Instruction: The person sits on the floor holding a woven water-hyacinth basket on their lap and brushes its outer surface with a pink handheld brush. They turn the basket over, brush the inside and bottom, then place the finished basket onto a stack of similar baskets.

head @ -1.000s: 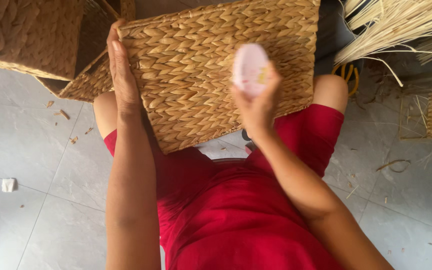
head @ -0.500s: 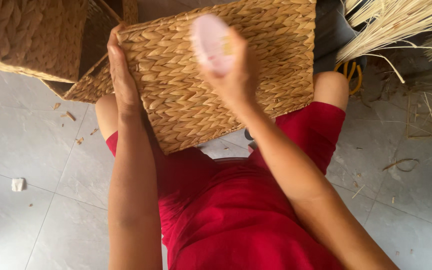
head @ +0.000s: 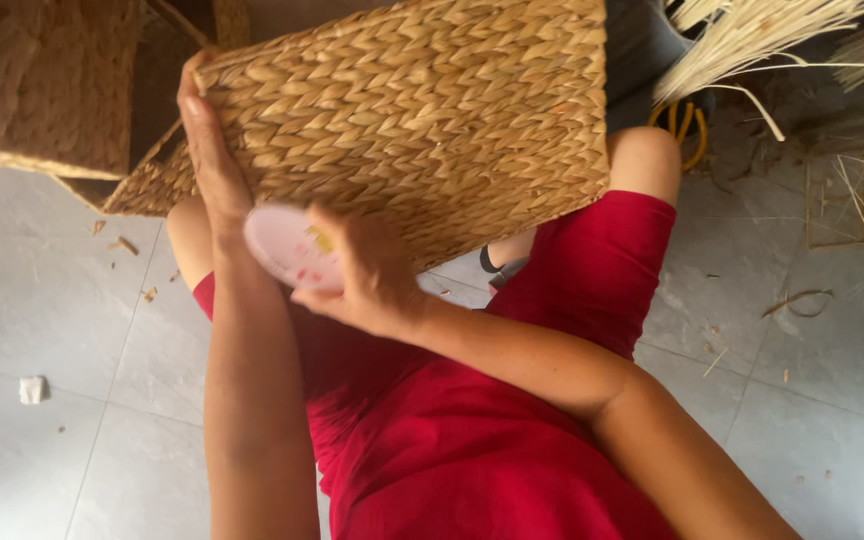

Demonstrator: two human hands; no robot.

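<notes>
Bracing woven basket (head: 422,120) on lap: left hand (head: 207,150) flat, open against its edge. Right hand (head: 367,275) closed around pink round disc (head: 287,245), just beside left wrist.

From my seat, the woven basket (head: 422,120) on the lap blocks everything ahead, a second basket (head: 42,80) closes the upper left, straw bundles (head: 752,40) crowd the upper right, and grey floor tiles (head: 52,300) lie open left.

woven baskets (head: 422,130): 3 | pink discs (head: 287,245): 1 | hands (head: 372,275): 2
</notes>
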